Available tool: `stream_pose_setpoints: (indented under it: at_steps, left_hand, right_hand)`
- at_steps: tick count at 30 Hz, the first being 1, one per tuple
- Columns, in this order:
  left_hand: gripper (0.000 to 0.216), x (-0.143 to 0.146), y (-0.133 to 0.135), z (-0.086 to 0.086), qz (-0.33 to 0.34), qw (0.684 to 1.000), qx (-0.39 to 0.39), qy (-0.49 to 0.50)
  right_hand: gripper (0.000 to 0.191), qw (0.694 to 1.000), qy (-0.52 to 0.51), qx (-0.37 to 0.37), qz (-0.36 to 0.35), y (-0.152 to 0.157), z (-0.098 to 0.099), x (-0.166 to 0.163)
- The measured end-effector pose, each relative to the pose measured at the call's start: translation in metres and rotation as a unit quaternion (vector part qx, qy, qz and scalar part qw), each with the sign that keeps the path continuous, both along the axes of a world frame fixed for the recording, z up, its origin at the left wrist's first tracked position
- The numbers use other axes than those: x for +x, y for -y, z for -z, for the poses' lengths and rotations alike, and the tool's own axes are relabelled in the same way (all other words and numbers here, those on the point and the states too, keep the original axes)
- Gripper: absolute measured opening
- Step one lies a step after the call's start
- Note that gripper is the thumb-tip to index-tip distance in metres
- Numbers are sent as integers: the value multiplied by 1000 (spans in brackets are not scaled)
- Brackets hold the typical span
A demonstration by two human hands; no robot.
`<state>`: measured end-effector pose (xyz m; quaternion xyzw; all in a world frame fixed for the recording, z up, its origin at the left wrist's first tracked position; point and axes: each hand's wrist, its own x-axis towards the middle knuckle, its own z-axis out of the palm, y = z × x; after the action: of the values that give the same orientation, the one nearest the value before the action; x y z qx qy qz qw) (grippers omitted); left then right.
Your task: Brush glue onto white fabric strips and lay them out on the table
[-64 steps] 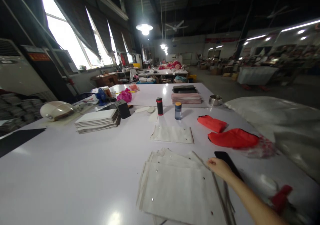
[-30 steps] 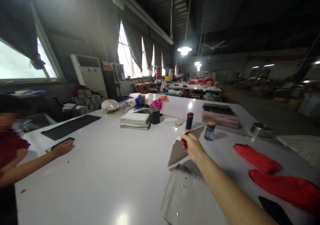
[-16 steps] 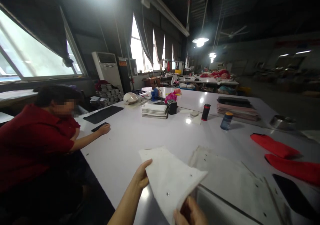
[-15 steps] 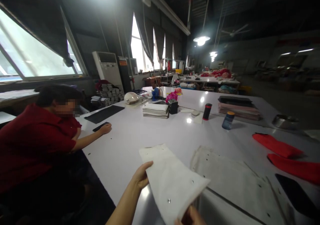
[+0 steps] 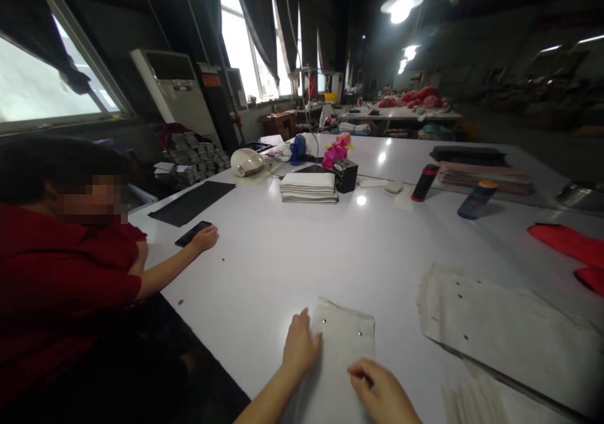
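An off-white fabric piece with two small metal studs near its far end lies flat on the white table in front of me. My left hand rests along its left edge, fingers stretched out and thumb on the cloth. Over its right side, my right hand has its fingers curled in; whatever they may hold is hidden. To the right lies a stack of similar off-white pieces, with dark studs on the top one.
At left a person in a red shirt leans on the table, a hand by a phone. Further back are folded white cloths, a black box, a black-and-red bottle, a blue bottle and red fabric.
The fabric piece, held up and tilted before, now lies flat on the table. My left hand has moved from gripping its side to resting on its edge. My view has shifted too.
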<state>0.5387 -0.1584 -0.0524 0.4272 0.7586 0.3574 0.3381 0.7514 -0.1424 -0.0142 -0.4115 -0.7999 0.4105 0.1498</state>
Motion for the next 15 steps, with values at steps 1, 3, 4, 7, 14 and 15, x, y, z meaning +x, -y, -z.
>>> stream_pose_setpoints:
  at_steps: [1,3,4,7,14,15]
  left_hand:
    - [59,-5,-4,2,36,997,26,-66]
    - [49,-15,-13,7,136,970,66,-191]
    - [45,-20,-17,10,185,952,75,-233]
    - [44,-29,-30,19,266,917,78,-287]
    - [44,-35,-38,22,266,909,77,-312]
    - [44,-36,-38,21,266,910,77,-307]
  right_hand:
    - [21,999,15,44,21,-21,7,-15]
    - [25,994,34,90,51,-60,18,-42]
    - [25,992,44,99,59,-76,22,-54]
    - [23,986,80,127,65,-114,37,-86]
    - [12,983,144,111,2,-149,54,-125]
    - [12,983,146,108,-11,-151,53,-126]
